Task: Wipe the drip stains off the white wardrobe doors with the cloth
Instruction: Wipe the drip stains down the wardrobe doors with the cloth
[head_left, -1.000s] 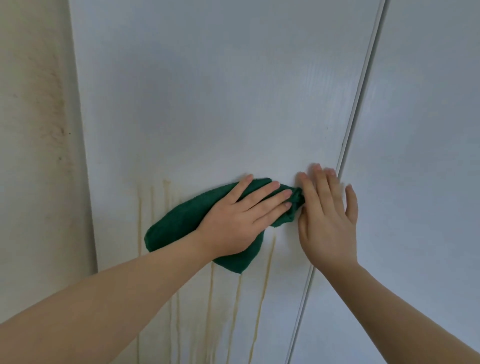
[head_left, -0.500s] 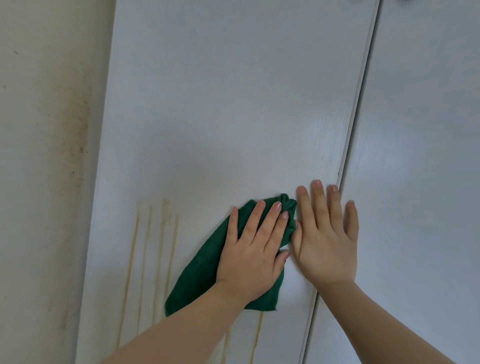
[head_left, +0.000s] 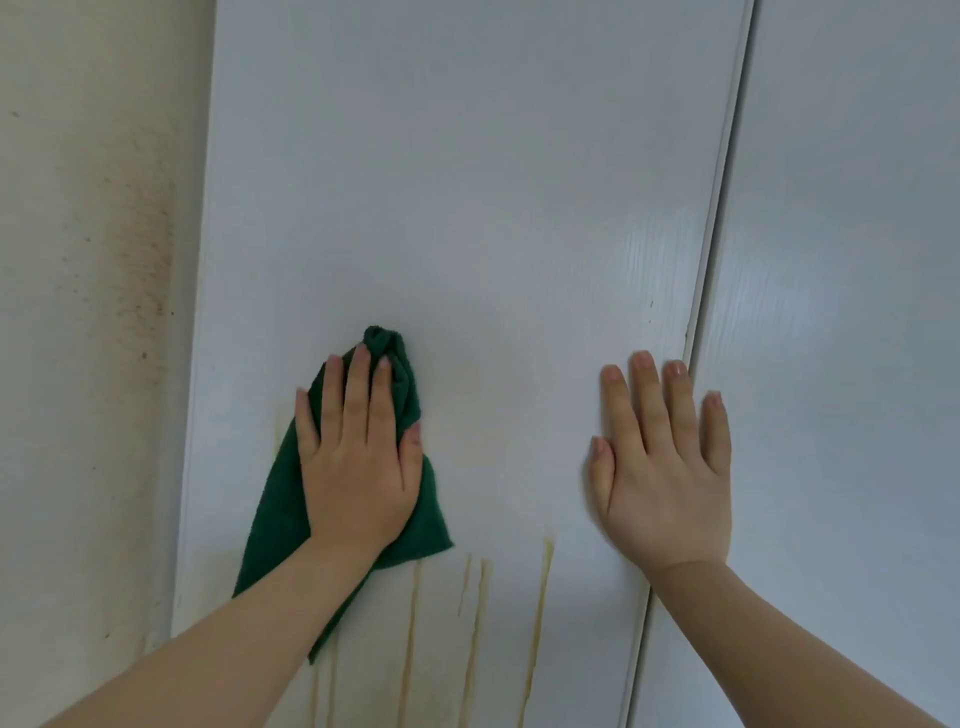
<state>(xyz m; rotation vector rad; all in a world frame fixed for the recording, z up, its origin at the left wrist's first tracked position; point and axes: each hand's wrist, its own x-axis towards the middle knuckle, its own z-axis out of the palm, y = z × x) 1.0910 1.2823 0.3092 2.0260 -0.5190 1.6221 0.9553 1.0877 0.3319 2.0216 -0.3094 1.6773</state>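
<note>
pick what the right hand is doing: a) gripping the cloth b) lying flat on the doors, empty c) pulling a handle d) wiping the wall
b: the right hand lies flat with straight fingers on the doors, across their seam, holding nothing; the cloth is under the left hand.

White door (head_left: 467, 182) bears cloth (head_left: 270, 519), drip stains (head_left: 413, 623), perhaps smears (head_left: 480, 384).
</note>
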